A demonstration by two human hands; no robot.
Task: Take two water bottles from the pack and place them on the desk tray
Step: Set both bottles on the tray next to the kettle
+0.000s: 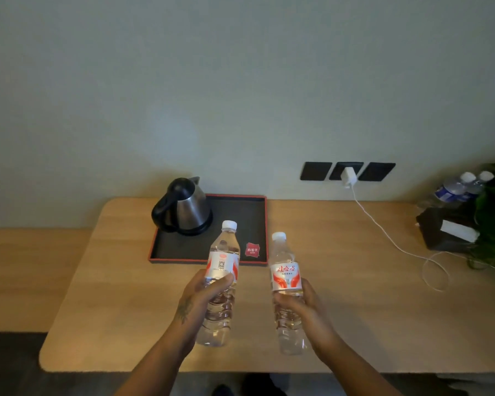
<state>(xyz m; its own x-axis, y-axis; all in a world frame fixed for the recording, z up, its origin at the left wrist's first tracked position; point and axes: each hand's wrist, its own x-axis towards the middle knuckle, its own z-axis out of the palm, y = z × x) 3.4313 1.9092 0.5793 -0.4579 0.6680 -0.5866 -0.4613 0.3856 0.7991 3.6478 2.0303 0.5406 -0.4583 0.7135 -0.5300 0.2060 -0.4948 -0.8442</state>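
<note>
I hold two clear water bottles with white caps and red-and-white labels upright above the wooden desk (112, 295). My left hand (203, 295) grips the left bottle (222, 261) around its middle. My right hand (300, 304) grips the right bottle (285, 270) just below its label. Both bottles hover in front of the near edge of the black tray with a red rim (240, 207), which lies at the back of the desk against the wall. The pack is not in view.
A steel kettle with a black handle (186, 207) stands on the tray's left half, and a small red card (252, 250) lies near its front right corner. A white charger (348, 175) and cable trail across the desk. Two blue-labelled bottles (457, 190), a black box and a plant sit far right.
</note>
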